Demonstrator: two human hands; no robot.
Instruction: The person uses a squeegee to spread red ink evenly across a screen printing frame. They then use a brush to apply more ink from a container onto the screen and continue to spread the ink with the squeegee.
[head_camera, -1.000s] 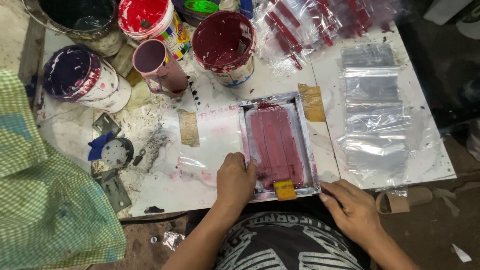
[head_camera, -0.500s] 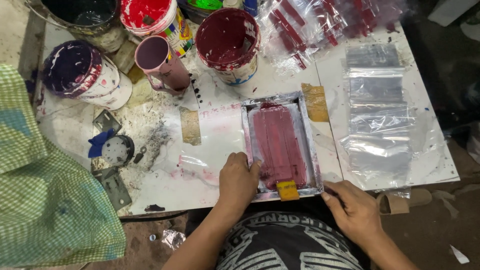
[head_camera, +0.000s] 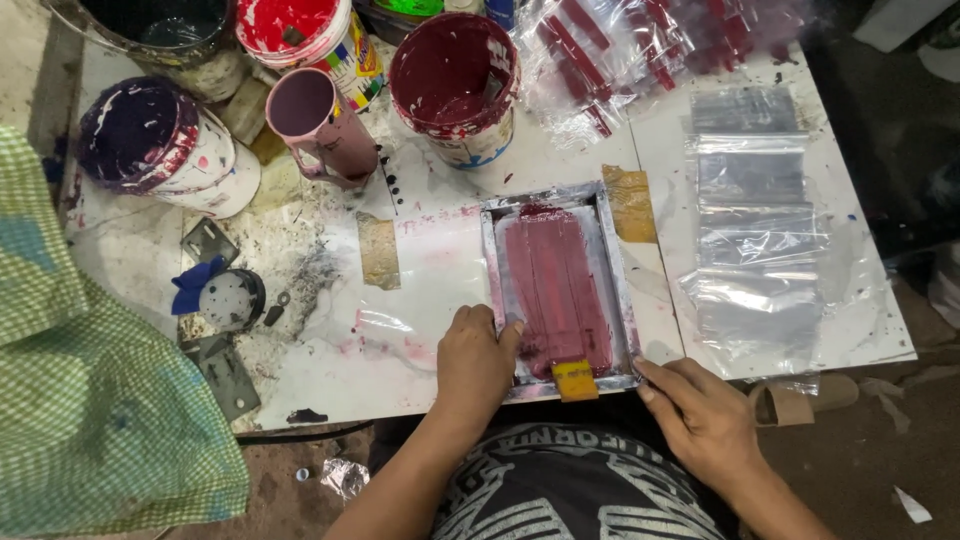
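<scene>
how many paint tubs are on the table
4 tubs: black top left, red beside it, maroon centre, purple at left. More may be hidden beyond the top edge.

A paint-spattered white worktable (head_camera: 420, 290) stands over a dusty brown floor (head_camera: 900, 440) (littered with scraps).

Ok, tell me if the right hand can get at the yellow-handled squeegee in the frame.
Probably yes: the right hand rests at the frame's near corner, beside the squeegee, with nothing between them.
</scene>
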